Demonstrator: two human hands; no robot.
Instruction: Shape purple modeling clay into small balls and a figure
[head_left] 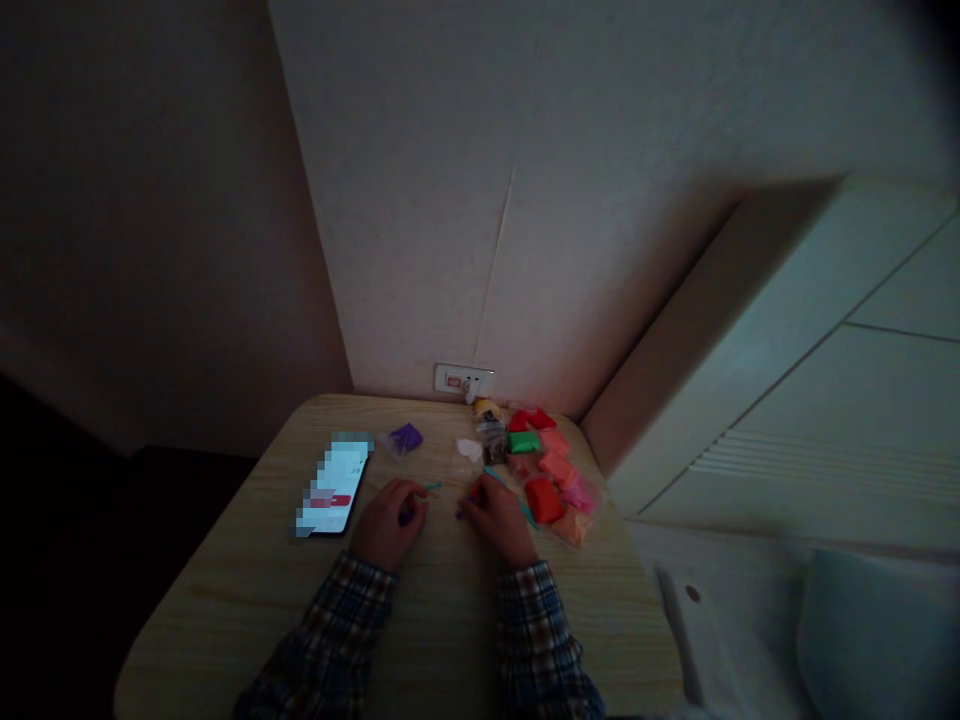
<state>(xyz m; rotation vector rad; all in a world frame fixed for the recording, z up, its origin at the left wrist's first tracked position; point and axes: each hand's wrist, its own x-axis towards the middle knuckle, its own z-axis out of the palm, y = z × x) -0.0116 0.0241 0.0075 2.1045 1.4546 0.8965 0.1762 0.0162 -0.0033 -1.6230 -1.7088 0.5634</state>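
Note:
My left hand (390,522) is curled around a dark purple lump of modelling clay (406,515), which shows between thumb and fingers. A thin turquoise stick (433,486) pokes out by its fingertips; I cannot tell whether the hand holds it. To the right, my right hand (496,515) pinches a small bit of purple clay (460,514) at its fingertips, close to the tabletop. Partly hidden behind that hand lies a turquoise tool (529,514). A gap separates the two hands. Beyond them, a purple clay packet (406,437) and a white piece (469,449) lie on the table.
Several clay packets, among them green (523,442), red (544,499) and pink (577,493), crowd the right side of the wooden table (442,640). A lit phone (334,490) lies at left. Behind the table, a wall socket (465,379) holds a white plug.

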